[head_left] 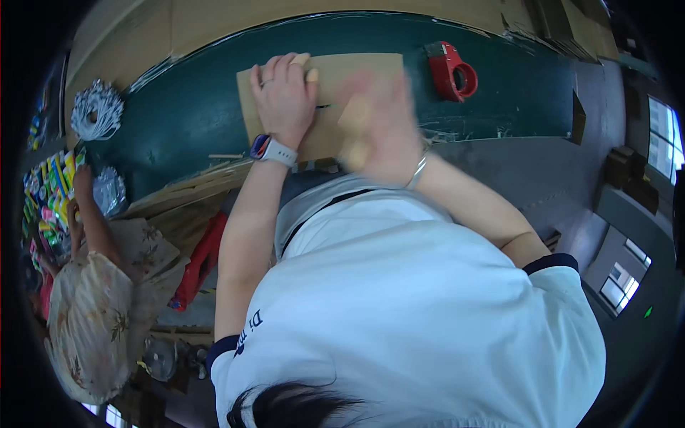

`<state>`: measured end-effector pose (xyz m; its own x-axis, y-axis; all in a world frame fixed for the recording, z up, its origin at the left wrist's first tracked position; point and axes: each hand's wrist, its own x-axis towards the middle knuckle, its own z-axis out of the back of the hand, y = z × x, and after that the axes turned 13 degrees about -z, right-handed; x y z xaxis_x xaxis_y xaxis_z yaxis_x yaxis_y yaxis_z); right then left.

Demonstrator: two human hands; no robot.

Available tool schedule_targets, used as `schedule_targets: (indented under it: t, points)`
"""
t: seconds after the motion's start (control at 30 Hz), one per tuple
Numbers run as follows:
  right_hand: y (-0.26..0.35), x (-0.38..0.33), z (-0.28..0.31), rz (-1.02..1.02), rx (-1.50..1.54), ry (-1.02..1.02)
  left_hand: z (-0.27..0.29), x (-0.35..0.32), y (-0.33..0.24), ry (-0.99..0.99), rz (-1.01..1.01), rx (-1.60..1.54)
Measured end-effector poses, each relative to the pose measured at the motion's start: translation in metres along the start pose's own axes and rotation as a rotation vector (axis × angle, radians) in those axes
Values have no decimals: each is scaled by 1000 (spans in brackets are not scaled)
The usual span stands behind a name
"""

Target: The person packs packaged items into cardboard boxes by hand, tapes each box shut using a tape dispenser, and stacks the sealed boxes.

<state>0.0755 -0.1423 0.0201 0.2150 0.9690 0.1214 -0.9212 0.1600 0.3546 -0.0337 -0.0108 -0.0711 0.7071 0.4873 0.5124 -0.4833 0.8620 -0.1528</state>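
Cardboard sheet (335, 100) on green table (185, 107) — left hand (284, 96) flat, fingers together — right hand (382, 128) blurred, fingers unreadable

A dark green table (200, 107) carries a flat cardboard piece (335, 78), a red tape dispenser (451, 70) and white string bundles (96, 110)

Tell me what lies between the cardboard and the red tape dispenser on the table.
Nothing: in the head view, only bare green table separates the cardboard from the tape dispenser.
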Motion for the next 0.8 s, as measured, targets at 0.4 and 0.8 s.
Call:
schedule_targets:
  t: [0.4, 0.8]
  points:
    - [-166, -19, -118, -231, 1782, -629, -1, 13, -10, 23, -52, 0]
    - [-17, -18, -69, 77, -115, 173, -7, 2, 15, 60, 35, 2]
